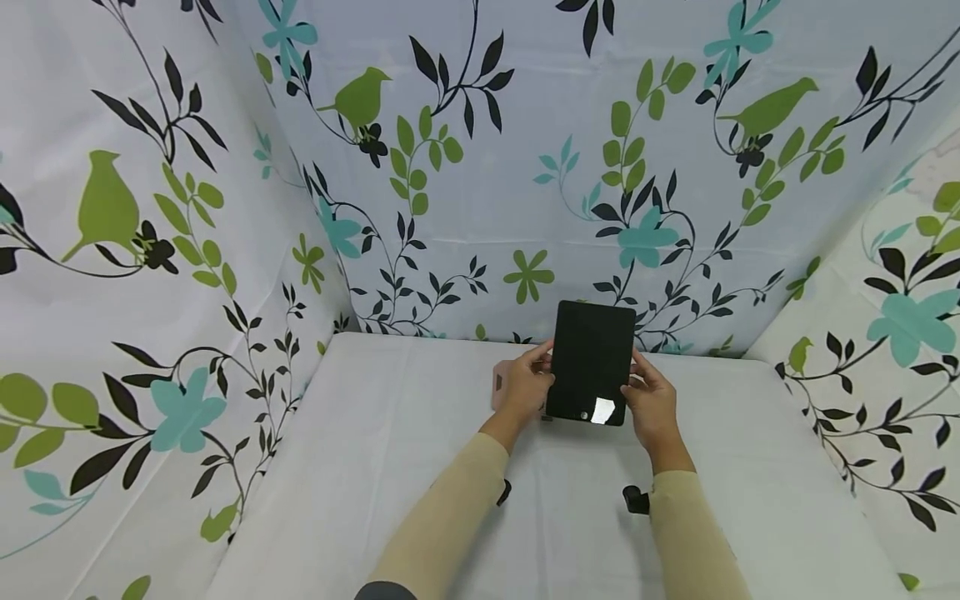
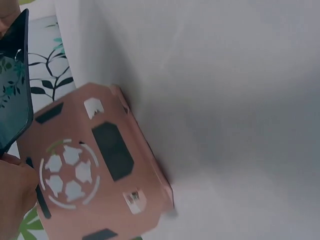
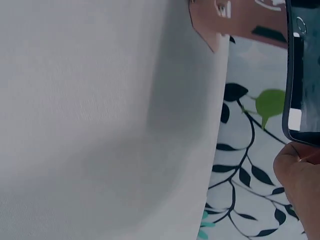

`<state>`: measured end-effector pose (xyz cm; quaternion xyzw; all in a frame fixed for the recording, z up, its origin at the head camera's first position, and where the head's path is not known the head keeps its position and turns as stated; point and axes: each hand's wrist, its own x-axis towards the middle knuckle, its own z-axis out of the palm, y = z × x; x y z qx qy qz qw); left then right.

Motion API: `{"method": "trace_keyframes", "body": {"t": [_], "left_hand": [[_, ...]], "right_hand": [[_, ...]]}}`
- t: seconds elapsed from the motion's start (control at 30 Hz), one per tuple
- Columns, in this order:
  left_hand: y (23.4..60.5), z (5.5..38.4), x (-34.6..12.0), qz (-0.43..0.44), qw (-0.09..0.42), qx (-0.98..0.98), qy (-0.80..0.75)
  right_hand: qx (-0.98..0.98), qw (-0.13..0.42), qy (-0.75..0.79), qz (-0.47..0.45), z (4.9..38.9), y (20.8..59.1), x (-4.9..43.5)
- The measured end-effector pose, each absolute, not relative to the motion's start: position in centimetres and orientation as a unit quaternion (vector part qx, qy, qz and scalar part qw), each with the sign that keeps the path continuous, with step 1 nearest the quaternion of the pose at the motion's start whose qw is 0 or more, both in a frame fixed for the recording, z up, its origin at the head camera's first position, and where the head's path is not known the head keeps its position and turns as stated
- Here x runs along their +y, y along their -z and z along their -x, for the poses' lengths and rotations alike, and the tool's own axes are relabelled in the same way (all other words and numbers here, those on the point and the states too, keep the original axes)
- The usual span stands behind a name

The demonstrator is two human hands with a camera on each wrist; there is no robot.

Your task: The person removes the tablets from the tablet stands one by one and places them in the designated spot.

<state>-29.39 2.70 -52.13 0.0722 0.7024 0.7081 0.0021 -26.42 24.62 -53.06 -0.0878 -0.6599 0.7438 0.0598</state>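
A black tablet (image 1: 591, 358) is held up in front of the person, its dark glossy screen towards the head camera. My left hand (image 1: 525, 385) grips its left edge, and my right hand (image 1: 652, 404) pinches the right edge between thumb and fingers. Behind the tablet, partly covered by it, stands a pinkish-brown stand (image 2: 111, 192) with ball-shaped cutouts. Only a strip of that stand shows left of the tablet in the head view. Whether the tablet touches the stand, I cannot tell.
A white-covered table (image 1: 420, 417) extends beneath both arms. Patterned cloth (image 1: 525, 167) with birds, leaves and flowers hangs behind the table and at both sides. Dark wrist mounts (image 1: 637, 500) sit by the sleeves.
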Motion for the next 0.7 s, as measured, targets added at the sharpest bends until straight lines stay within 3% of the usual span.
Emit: {"method": "trace_keyframes", "body": {"t": [0.7], "left_hand": [[54.0, 28.8, 8.0, -0.034, 0.037, 0.677, -0.735]], "right_hand": [[-0.654, 0.004, -0.746, 0.124, 24.9, 54.1, 29.9]]}}
